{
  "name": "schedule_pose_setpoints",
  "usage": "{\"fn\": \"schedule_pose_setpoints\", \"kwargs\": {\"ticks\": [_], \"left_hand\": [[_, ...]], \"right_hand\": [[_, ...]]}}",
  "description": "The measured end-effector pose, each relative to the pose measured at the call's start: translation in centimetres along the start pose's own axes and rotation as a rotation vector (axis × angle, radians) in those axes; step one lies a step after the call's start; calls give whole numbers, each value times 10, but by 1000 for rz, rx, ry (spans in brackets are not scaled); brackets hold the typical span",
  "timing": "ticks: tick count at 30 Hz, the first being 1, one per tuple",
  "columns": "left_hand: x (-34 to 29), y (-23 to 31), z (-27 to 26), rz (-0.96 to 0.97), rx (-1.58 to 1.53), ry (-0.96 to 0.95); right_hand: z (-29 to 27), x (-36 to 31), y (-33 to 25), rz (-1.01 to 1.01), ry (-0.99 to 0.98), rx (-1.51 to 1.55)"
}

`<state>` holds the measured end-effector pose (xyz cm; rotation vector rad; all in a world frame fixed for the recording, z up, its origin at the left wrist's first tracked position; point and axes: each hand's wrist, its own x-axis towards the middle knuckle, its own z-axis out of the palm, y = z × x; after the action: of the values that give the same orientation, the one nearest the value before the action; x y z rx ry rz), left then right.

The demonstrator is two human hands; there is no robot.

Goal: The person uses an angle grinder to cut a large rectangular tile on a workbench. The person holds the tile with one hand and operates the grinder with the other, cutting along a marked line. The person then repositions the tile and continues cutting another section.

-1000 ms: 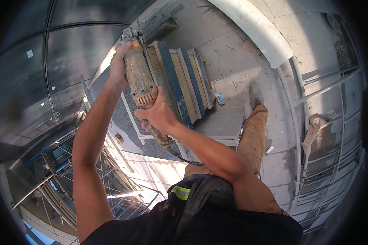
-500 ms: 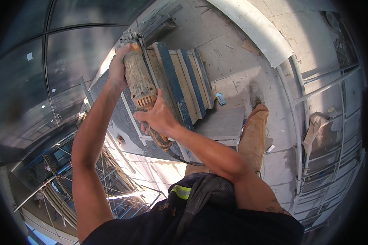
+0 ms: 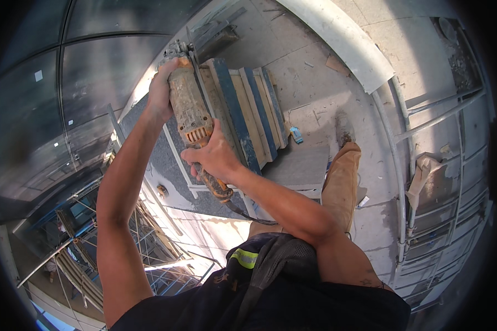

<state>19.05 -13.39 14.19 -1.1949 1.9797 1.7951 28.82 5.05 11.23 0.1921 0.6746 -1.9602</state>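
A dusty, orange-and-grey angle grinder (image 3: 186, 102) lies lengthwise in front of me, its head pointing away. My left hand (image 3: 160, 91) is closed round the body just behind the head. Lower down, my right hand (image 3: 214, 158) wraps the rear handle, with the thumb across its near side. A dark power cord (image 3: 243, 213) trails from the handle's end toward my body. Just right of the tool stands a stack of wooden boards with blue-painted strips (image 3: 240, 113). The working end of the grinder is too small and cluttered to make out clearly.
Dark glass panels (image 3: 107, 74) rise on the left. Below left are scaffold poles (image 3: 85, 234) over a drop. Metal railings (image 3: 401, 182) run along the right. A blue packet (image 3: 296, 135) and scraps lie on the concrete floor (image 3: 303, 71) near my boot (image 3: 345, 127).
Both hands keep their hold on the grinder, which has barely shifted. The view has moved very slightly.
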Motion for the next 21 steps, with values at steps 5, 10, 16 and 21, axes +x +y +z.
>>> {"fn": "schedule_pose_setpoints", "kwargs": {"ticks": [5,10,16,21], "left_hand": [[5,2,0,-2,22,29],[12,8,-6,-70,6,21],[27,8,-14,-85,17,38],[31,7,-13,-62,47,55]], "right_hand": [[1,4,-6,-3,15,-3],[1,13,-5,-12,-7,12],[-4,28,-3,-19,-5,-17],[-4,30,-6,-6,2,-22]]}}
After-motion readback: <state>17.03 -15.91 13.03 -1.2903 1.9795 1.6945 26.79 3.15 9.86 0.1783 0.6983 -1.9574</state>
